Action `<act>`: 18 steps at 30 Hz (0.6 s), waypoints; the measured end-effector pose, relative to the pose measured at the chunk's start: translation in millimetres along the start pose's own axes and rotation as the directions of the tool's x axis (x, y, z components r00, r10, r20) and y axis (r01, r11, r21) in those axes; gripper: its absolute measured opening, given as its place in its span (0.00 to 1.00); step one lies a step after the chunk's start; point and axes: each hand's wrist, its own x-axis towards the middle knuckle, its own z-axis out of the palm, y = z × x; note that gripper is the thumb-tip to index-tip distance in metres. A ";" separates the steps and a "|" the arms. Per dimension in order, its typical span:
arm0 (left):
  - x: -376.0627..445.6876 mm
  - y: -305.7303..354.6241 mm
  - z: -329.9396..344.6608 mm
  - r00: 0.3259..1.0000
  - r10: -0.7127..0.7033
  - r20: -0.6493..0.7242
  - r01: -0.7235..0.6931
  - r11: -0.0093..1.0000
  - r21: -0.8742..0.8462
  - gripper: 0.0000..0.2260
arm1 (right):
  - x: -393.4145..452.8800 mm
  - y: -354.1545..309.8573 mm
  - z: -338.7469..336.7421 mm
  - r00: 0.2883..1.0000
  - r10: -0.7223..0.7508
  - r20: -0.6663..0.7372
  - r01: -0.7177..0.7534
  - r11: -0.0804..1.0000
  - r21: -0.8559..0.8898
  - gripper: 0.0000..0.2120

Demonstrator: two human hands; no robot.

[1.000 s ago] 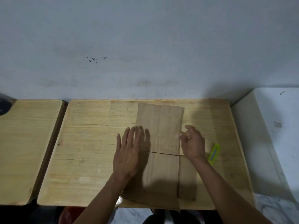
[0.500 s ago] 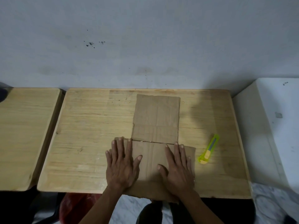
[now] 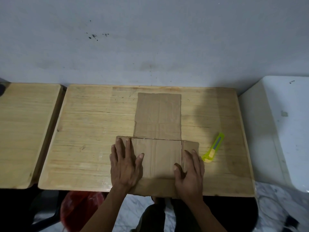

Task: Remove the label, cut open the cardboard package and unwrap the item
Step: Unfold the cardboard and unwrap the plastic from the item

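Both of my hands lay flat on the flattened brown cardboard package [image 3: 158, 131], which sat spread across the pale wooden table [image 3: 93, 131] with its near edge overhanging the front lip. My left hand [image 3: 125, 164] pressed the left side flap, its grip spread wide with fingers straight and thumb angled onto the centre panel. My right hand [image 3: 190, 171] covered the right flap, its grip likewise spread and pinching nothing.

I judged the cutting step largely done: the package lay as a cross of panels, a dark slit running across where the far panel met the near one. No label showed on the upward face, and no wrapped item was visible; it may have sat under the cardboard, though the view could not settle that. The step in hand looked like smoothing the sheet flat. The next move, as I judged it, called for lifting a flap to find the contents, or reaching for the cutter if a seam remained.

The cardboard was matte, faintly creased along straight fold lines, its edges slightly ragged. The table showed streaked grain and a glossy sheen at its rounded front. A lime-green plastic utility knife [image 3: 214, 147] lay just beside the right flap, untouched, its slim body angled away from me.
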 end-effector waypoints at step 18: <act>17.4 14.6 8.7 0.994 0.106 0.030 -0.109 0.975 0.196 0.36 | 46.2 -11.5 22.4 0.952 -0.064 0.299 0.193 0.884 -0.425 0.36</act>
